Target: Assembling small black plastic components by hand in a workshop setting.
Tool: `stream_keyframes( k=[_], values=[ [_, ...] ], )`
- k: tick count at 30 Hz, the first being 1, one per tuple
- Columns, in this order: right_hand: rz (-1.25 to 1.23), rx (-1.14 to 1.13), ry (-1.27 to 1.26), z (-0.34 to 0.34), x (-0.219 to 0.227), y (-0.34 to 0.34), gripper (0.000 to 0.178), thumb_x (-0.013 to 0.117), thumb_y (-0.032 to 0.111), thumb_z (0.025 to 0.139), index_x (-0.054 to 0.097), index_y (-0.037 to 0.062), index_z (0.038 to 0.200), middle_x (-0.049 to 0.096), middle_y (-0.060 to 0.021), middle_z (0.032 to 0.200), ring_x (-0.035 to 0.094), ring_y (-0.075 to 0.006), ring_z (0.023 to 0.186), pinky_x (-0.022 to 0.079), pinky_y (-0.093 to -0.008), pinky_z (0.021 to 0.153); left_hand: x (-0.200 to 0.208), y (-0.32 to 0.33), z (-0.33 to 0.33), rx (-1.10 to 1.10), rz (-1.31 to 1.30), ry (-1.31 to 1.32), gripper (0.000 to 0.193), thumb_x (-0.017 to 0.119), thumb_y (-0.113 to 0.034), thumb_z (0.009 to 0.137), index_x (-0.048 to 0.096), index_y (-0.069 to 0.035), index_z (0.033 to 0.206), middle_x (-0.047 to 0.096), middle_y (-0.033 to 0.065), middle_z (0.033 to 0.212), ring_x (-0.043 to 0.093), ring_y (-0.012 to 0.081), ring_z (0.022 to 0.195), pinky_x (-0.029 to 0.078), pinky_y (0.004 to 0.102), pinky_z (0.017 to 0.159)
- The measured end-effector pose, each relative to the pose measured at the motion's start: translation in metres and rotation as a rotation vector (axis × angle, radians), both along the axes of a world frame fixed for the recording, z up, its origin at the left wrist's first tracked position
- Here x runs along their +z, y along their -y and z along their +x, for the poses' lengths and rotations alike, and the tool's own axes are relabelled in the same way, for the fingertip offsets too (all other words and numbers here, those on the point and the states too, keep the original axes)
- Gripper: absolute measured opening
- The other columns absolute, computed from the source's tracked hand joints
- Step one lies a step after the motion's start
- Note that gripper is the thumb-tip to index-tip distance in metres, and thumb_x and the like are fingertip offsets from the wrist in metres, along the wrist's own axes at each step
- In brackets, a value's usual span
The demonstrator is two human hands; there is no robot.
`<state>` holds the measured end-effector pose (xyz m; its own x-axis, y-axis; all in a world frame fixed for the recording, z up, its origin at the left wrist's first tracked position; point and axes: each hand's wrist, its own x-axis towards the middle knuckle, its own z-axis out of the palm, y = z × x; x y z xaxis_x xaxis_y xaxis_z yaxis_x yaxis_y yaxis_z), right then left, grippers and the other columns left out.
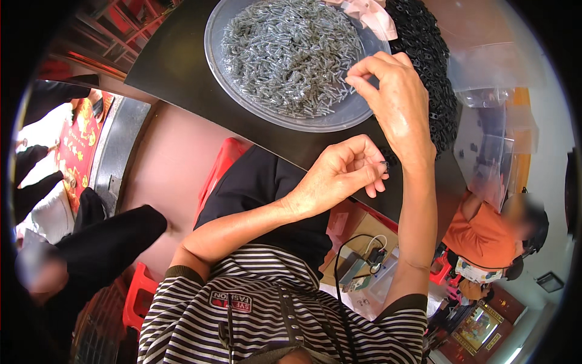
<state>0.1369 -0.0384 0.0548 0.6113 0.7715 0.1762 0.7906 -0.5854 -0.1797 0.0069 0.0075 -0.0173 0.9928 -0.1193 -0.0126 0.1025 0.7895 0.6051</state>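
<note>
A round, clear plastic tray (213,67) on the dark table holds a heap of small metal springs (291,54). My right hand (397,100) is over the tray's right edge, thumb and forefinger pinched together; whatever lies between the tips is too small to make out. Closer to me, by the table's near edge, my left hand (345,170) has its fingers curled, with a small black plastic part (385,165) held at the fingertips. Beyond my right hand spreads a pile of similar small black plastic parts (418,30).
Pale pink cloth (370,15) lies at the tray's far edge. Clear plastic bins (488,139) stand to the right. Below the table are a box with cables (370,261) and a red stool (139,297). A person in orange (485,233) sits at right; others' legs show at left.
</note>
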Motion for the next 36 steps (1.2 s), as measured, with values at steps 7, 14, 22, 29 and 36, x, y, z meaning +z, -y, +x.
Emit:
stream_keyframes(
  k=[7, 14, 22, 29, 36],
  values=[
    [-0.023, 0.055, 0.066, 0.0, -0.009, -0.006, 0.007, 0.069, 0.01, 0.074, 0.067, 0.0071, 0.08, 0.064, -0.0026, 0.078, 0.057, -0.023, 0.08, 0.048, -0.0356, 0.069, -0.003, 0.002, 0.001, 0.007, 0.007, 0.033, 0.004, 0.052, -0.003, 0.092, 0.05, 0.0, 0.093, 0.061, 0.0068, 0.082, 0.062, 0.0114, 0.073, 0.051, 0.0248, 0.067],
    [0.209, 0.047, -0.136, 0.002, -0.004, 0.0, 0.005, 0.068, 0.01, 0.077, 0.067, 0.0056, 0.077, 0.063, -0.0047, 0.071, 0.056, -0.0202, 0.065, 0.047, -0.0333, 0.059, -0.003, 0.001, -0.001, 0.012, 0.028, 0.051, 0.008, 0.054, -0.008, 0.093, 0.053, 0.0, 0.095, 0.062, 0.0082, 0.083, 0.062, 0.0117, 0.073, 0.051, 0.0247, 0.067],
    [0.618, -0.198, -1.109, 0.0, 0.018, 0.029, 0.017, 0.066, 0.016, 0.085, 0.065, 0.0008, 0.092, 0.063, -0.0005, 0.078, 0.048, -0.0023, 0.061, 0.037, -0.0173, 0.05, 0.001, 0.004, -0.003, 0.063, -0.023, 0.004, 0.014, 0.057, -0.014, 0.093, 0.055, -0.001, 0.097, 0.064, 0.0109, 0.088, 0.063, 0.0141, 0.074, 0.051, 0.0248, 0.065],
    [0.76, -0.231, -1.174, -0.024, 0.01, 0.065, 0.018, 0.064, 0.017, 0.087, 0.064, 0.001, 0.095, 0.065, -0.0032, 0.084, 0.052, -0.0035, 0.063, 0.039, -0.0167, 0.051, 0.005, 0.007, -0.004, 0.188, -0.041, -0.019, 0.011, 0.057, -0.01, 0.093, 0.055, 0.0, 0.097, 0.065, 0.0119, 0.088, 0.064, 0.0149, 0.074, 0.053, 0.0252, 0.064],
    [0.718, -0.159, -0.856, -0.022, -0.003, 0.049, 0.015, 0.062, 0.011, 0.086, 0.062, -0.0023, 0.092, 0.064, -0.0053, 0.08, 0.056, -0.0085, 0.063, 0.045, -0.0208, 0.054, 0.002, 0.01, -0.002, 0.187, 0.045, -0.022, 0.013, 0.054, -0.012, 0.094, 0.053, 0.0, 0.098, 0.065, 0.0119, 0.089, 0.063, 0.0144, 0.072, 0.051, 0.0249, 0.067]
  ],
)
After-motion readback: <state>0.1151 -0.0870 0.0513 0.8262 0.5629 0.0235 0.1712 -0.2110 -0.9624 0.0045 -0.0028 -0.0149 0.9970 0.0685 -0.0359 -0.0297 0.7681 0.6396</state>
